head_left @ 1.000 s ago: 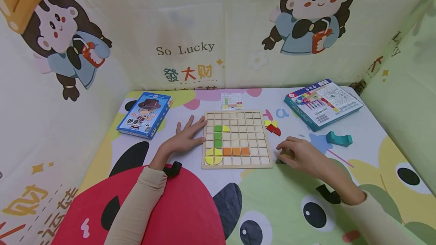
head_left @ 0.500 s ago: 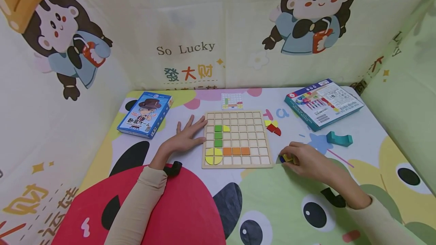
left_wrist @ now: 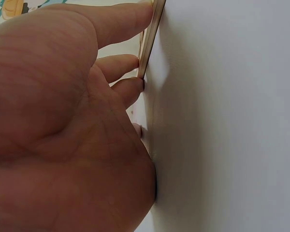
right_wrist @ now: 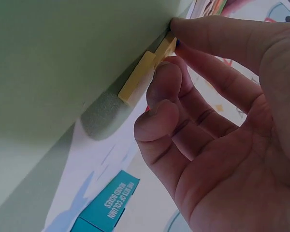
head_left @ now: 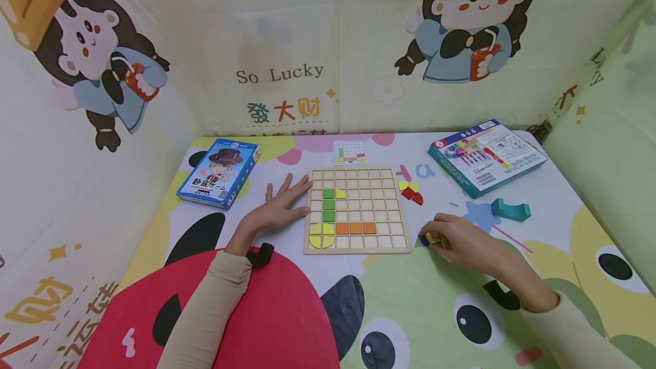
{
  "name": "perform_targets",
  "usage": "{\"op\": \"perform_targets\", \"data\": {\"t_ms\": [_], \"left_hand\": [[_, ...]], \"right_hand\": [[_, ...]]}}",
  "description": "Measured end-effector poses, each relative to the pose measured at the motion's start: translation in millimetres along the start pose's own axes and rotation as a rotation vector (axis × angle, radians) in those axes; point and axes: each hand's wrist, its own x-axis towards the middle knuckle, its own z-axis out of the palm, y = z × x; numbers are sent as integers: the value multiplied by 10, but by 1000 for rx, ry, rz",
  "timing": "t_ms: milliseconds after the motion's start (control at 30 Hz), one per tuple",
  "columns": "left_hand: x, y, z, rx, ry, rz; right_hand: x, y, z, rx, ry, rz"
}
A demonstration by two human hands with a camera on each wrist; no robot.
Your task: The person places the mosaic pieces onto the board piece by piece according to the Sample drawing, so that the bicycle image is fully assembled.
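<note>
A square wooden grid board [head_left: 359,198] lies on the table with green tiles [head_left: 328,205], orange tiles [head_left: 355,228] and yellow quarter-round tiles [head_left: 321,236] in its cells. My left hand [head_left: 274,209] lies beside the board with fingers spread, thumb and fingertips touching its left edge. Right of the board, my right hand [head_left: 456,241] pinches a small blue piece [head_left: 423,240] between thumb and index finger, low at the table. Yellow pieces [right_wrist: 137,79] lie by these fingertips in the right wrist view. The fingers hide most of the blue piece.
Red tiles [head_left: 412,195] and yellow ones lie off the board's right edge. A pattern card [head_left: 349,152] is behind the board. A blue game box [head_left: 219,173] stands back left, a teal box [head_left: 487,155] back right, with a teal bridge-shaped piece [head_left: 510,209] before it.
My right hand has shifted slightly right and toward me, and the blue and yellow pieces show at its fingertips. My left hand and the board have stayed put.
</note>
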Motion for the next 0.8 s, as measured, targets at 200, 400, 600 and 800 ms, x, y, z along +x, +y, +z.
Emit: {"op": "perform_targets", "data": {"t_ms": [200,400,600,800], "left_hand": [[1,-7,-1,9,0,2],[5,-13,-4,13,-2,7],[10,-20,-2,14,-3,6],[9,-23,0,13,-5,6]], "right_hand": [[12,-5,10,9,-16,-8],[26,-23,17,19,-31,-22],[24,-53,12,25,-36,-19],[14,-117,15,12,-29,38]]}}
